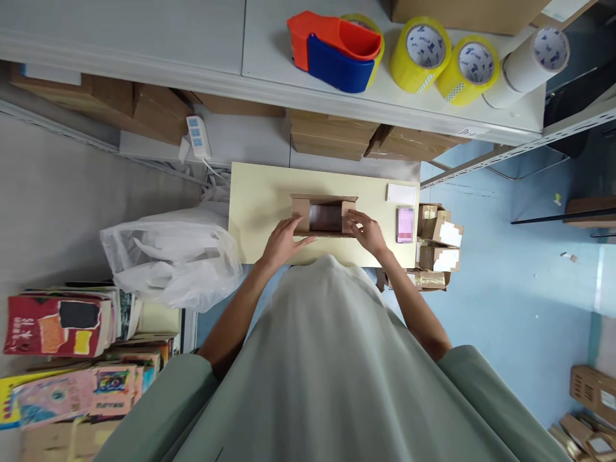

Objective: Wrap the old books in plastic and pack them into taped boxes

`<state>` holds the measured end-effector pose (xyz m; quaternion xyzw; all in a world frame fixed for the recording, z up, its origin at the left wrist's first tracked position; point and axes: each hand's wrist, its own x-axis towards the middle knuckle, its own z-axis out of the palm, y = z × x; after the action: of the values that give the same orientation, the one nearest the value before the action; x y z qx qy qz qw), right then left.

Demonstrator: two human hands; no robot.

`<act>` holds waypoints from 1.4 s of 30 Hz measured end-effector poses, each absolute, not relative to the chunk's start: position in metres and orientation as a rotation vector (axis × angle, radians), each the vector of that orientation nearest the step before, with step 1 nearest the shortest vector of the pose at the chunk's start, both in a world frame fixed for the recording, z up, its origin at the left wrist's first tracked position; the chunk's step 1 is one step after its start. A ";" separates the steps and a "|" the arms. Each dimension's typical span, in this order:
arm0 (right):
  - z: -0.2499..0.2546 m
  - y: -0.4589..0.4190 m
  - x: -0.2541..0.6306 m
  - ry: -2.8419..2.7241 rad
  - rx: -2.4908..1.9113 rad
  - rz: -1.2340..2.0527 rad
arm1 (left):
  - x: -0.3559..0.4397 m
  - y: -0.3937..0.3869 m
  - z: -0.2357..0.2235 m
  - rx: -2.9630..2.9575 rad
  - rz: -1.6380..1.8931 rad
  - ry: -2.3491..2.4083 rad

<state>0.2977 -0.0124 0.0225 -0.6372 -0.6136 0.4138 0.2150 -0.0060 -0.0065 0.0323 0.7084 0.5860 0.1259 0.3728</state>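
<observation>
A small cardboard box (pixel 325 217) lies on the pale yellow table (pixel 260 192) in front of me, its top open and its inside dark. At its left end is my left hand (pixel 285 241), fingers spread and touching the left flap and near edge. My right hand (pixel 367 231) is at the other end, with thumb and fingers bent together around the right flap. To the right of that hand lie a phone with a pinkish screen (pixel 405 224) and a flat white box (pixel 401 194).
A shelf (pixel 192 51) above the table bears an orange and blue tape dispenser (pixel 337 51) and tape rolls (pixel 426 48). A white plastic bag (pixel 173 256) and stacked books (pixel 58 324) stand left. Taped cartons (pixel 440 244) sit right of the table. A power strip (pixel 198 136) hangs behind.
</observation>
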 end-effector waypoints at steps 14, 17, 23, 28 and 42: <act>0.003 0.030 0.303 -1.509 -2.169 1.102 | 0.006 0.030 0.015 1.668 0.456 1.766; 0.006 0.022 0.312 -1.461 -2.075 1.136 | 0.004 0.031 0.012 1.710 0.477 1.762; 0.004 0.002 0.313 -1.337 -1.878 1.190 | -0.002 0.027 0.006 1.701 0.455 1.749; 0.001 -0.006 0.300 -1.242 -1.879 1.224 | 0.005 0.023 0.013 1.607 0.530 1.782; -0.016 -0.009 0.311 -1.238 -1.923 1.055 | 0.025 0.022 -0.003 1.562 0.613 1.830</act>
<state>0.3115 -0.0087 -0.0163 -0.7268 -0.4678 0.3987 0.3065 0.0252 0.0223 -0.0030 0.5952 0.6976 0.2335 0.3235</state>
